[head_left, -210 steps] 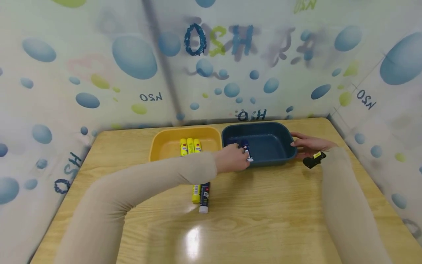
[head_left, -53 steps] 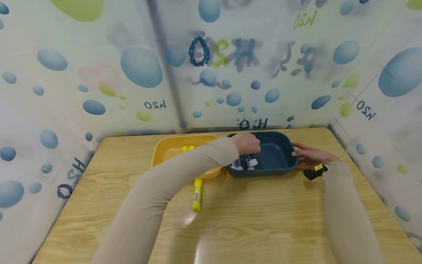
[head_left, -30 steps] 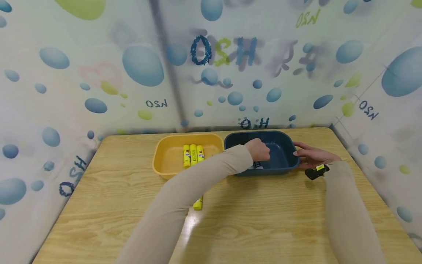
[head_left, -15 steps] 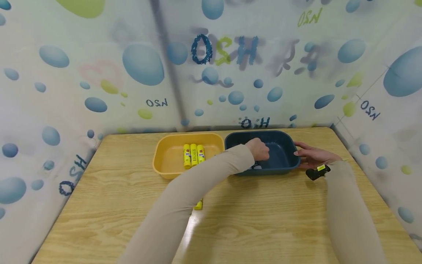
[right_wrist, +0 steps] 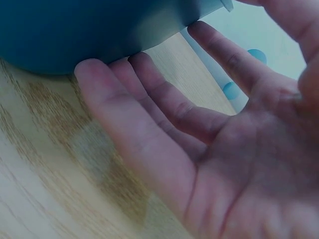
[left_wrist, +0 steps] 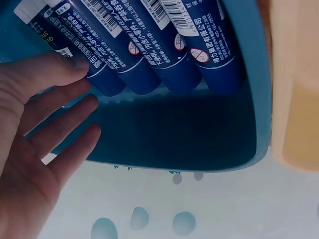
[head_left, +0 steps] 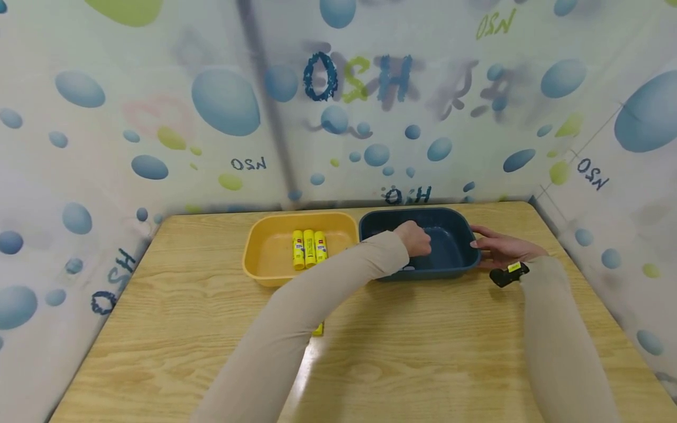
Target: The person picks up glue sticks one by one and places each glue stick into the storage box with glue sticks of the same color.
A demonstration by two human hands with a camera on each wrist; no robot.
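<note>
My left hand (head_left: 415,239) reaches down into the dark blue bin (head_left: 444,274). In the left wrist view, several dark blue glue sticks (left_wrist: 167,55) lie side by side in that bin. The left thumb rests against the leftmost stick (left_wrist: 103,82), while the other fingers extend loosely beside it. On the bin's right side, my right hand (head_left: 502,248) steadies the outer wall; its fingertips (right_wrist: 94,72) touch the wall with the fingers nearly straight. Yellow glue sticks (head_left: 309,249) lie in a row in the yellow bin (head_left: 264,258).
Another yellow glue stick (head_left: 318,330) lies on the wooden table (head_left: 423,352), mostly hidden under the left sleeve (head_left: 301,317). The two bins stand side by side at the table's back edge, close to the patterned wall (head_left: 359,135).
The dark blue glue stick that lay on the table beside the yellow one is gone from there. My left hand has moved right over the blue bin and lately hardly shifts; the right stays put.
</note>
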